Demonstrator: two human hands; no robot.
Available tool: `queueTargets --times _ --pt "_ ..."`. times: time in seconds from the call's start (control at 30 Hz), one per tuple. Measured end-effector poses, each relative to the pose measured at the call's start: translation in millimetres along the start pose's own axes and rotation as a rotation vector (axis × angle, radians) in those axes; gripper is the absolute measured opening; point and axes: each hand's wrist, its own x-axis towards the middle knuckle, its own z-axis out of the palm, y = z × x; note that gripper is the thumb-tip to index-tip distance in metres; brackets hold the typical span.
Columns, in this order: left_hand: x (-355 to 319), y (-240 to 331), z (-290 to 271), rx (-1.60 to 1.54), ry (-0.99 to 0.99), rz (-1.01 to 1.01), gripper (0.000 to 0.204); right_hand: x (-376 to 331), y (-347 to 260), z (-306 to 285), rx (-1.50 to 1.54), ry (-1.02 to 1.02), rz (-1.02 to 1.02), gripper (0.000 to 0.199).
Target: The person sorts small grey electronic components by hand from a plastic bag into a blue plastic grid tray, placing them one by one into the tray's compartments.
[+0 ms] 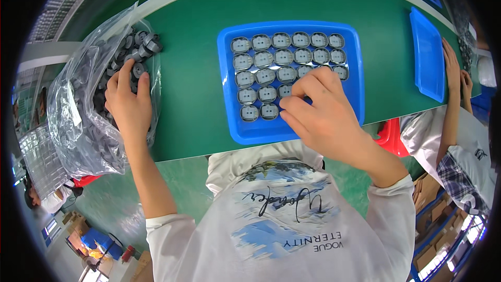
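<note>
A blue plastic tray [229, 104] lies on the green table in front of me, filled with rows of small round grey parts [284, 56]. My right hand [321, 112] rests over the tray's lower right area, fingers pinched together at a part in the third or fourth row. My left hand [128, 102] reaches into a clear plastic bag [78, 125] at the left, fingers spread over the loose grey parts [141, 49] spilling from its mouth. Whether either hand grips a part is hidden by the fingers.
A second blue tray [428, 55] lies at the right, where another person's hands [454, 73] rest on the table edge. The green table [193, 73] has a pale border along its far side. Cardboard boxes stand on the floor at the lower right.
</note>
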Motion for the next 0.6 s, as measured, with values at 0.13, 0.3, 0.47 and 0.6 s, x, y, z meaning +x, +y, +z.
queueTargets --times 0.13,0.3,0.47,0.6 --pt "-4.3 2.7 -1.4 -0.040 0.031 -0.002 0.041 7.8 -7.6 1.8 -0.044 -0.028 0.034 0.026" --pt "-6.7 0.6 -0.2 -0.063 0.047 0.008 0.040 12.3 -14.6 1.9 -0.079 -0.078 0.055 0.034" --pt "-6.5 -1.6 1.8 -0.082 0.046 0.015 0.040 15.0 -16.9 7.5 -0.081 -0.046 0.085 0.036" --pt "-7.1 -0.3 1.3 -0.093 0.040 0.000 0.040 21.9 -15.6 7.7 -0.134 -0.016 0.106 0.036"
